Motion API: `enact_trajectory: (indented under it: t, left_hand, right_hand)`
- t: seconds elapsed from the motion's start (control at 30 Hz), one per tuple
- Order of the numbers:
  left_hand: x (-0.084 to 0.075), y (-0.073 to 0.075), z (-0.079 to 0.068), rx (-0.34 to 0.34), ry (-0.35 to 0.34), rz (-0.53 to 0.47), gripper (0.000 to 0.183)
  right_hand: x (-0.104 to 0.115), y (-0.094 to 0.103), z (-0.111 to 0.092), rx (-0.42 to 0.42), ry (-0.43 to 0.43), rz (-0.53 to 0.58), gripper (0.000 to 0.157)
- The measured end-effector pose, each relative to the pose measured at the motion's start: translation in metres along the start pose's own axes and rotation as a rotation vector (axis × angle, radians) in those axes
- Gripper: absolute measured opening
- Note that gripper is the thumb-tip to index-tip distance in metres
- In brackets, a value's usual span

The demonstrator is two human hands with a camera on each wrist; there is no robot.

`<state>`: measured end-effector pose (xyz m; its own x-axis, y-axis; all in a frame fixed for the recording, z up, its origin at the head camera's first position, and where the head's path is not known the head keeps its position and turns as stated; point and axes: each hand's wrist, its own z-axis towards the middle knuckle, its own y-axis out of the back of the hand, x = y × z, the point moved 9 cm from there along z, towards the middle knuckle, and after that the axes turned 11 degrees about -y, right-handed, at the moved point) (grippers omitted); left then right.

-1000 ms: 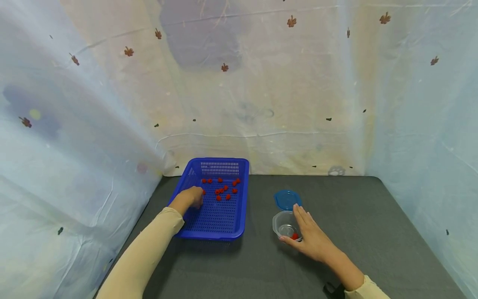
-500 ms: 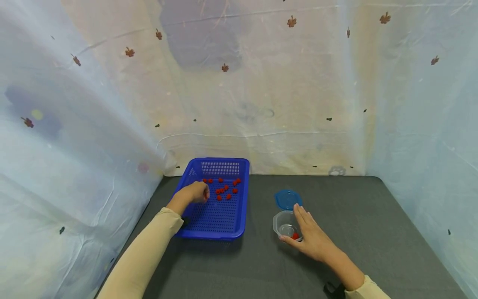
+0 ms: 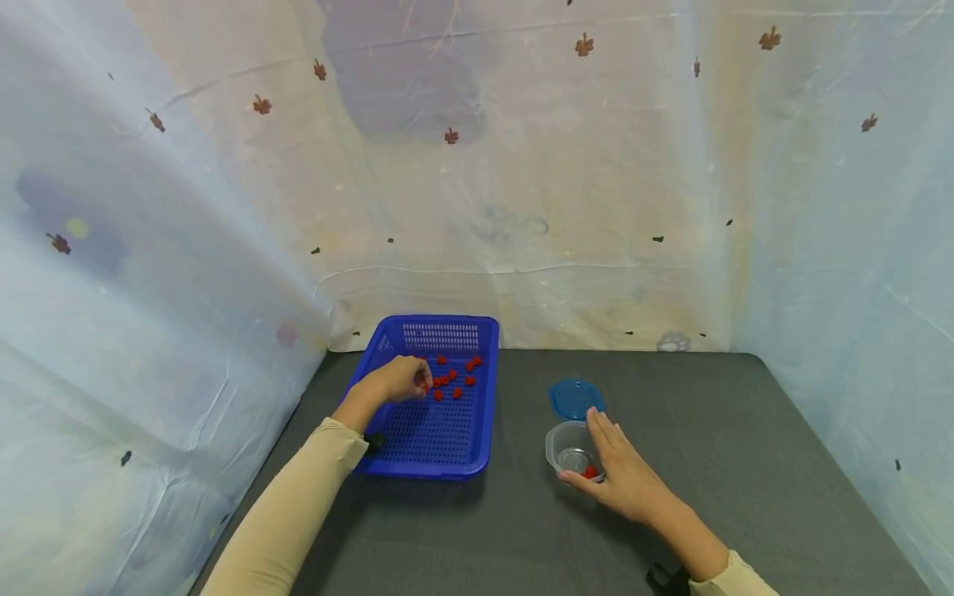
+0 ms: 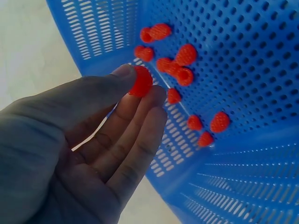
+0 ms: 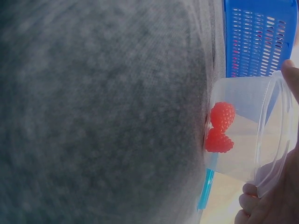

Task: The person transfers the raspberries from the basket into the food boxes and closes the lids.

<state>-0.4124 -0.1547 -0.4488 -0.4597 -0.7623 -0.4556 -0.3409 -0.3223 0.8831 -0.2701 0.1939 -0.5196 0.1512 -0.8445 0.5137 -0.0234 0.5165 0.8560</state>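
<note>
**One raspberry pinched above the basket, two in the tub**

Closest to me, a black band (image 3: 667,579) sits at the right wrist, by a cream sleeve (image 3: 734,575), over the dark grey counter (image 3: 537,538). Beyond it the right hand (image 3: 626,480) grips a clear tub (image 5: 240,163) between thumb and fingers at the rim. Two red raspberries (image 5: 223,116) lie touching on the tub's bottom. To the left, the left hand (image 3: 398,379) is inside the blue basket (image 3: 432,451), thumb and fingertips clamped on a single raspberry (image 4: 141,81), held up off the mesh floor. Just past the tub a blue lid (image 3: 574,399) lies flat. More raspberries (image 4: 186,54) are scattered over the basket's far half, some touching. Behind everything hangs a pale sheet (image 3: 537,190) printed with brown leaves.
</note>
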Motion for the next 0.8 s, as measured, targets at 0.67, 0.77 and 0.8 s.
enact_trajectory:
  t: [0.67, 0.77, 0.8]
  left_hand:
    - [-0.058, 0.003, 0.006, -0.035, -0.176, -0.002, 0.012]
    - [-0.068, 0.001, 0.006, -0.042, -0.199, -0.016, 0.011]
    - [-0.071, 0.000, 0.007, -0.043, -0.208, -0.024, 0.011]
  right_hand:
    - [0.001, 0.000, 0.001, 0.007, 0.000, 0.003, 0.118]
    - [0.001, 0.000, 0.001, 0.010, -0.002, 0.004, 0.118]
    - [0.001, 0.000, 0.001, 0.012, -0.003, 0.003, 0.118]
